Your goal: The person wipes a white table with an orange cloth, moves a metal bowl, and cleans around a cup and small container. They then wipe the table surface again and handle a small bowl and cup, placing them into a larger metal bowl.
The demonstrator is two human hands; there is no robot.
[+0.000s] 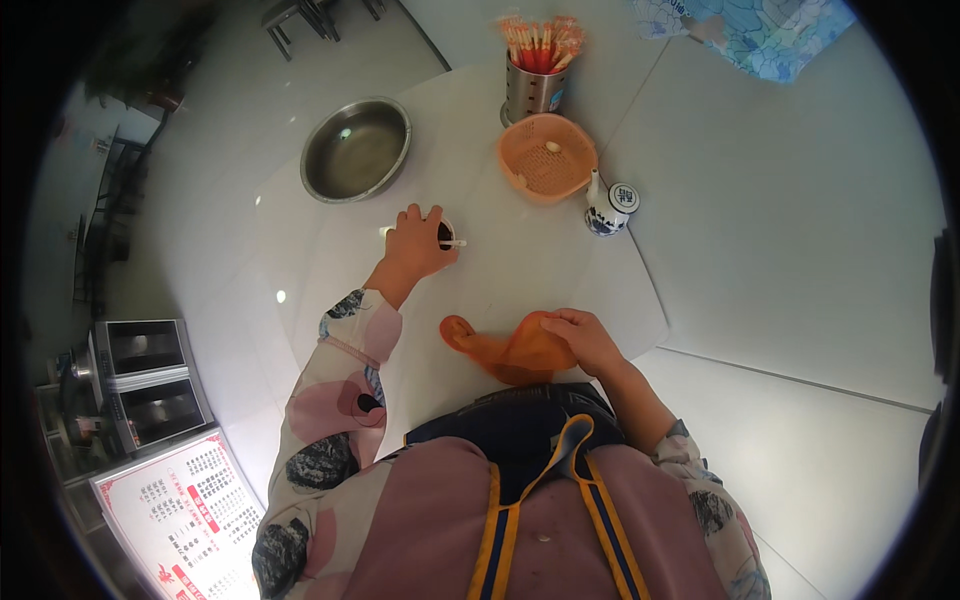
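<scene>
My left hand [420, 241] reaches over a small container of dark contents [445, 231], its fingers around the rim. A white spoon handle [454, 243] sticks out towards the right. Most of the container is hidden under the hand. Close to my body, my right hand [586, 341] pinches the upper right edge of a thin orange cloth [517, 351]. The cloth lies crumpled along the near part of the table, and its left end is folded into a small loop.
On the white table [495, 277] stand a steel basin [356, 150], an orange plastic basket [547, 157] with small pale pieces inside, and a blue-and-white pot [609, 210]. Behind the basket, a perforated steel holder [531, 94] carries wrapped chopsticks. A wall [765, 195] borders the right side.
</scene>
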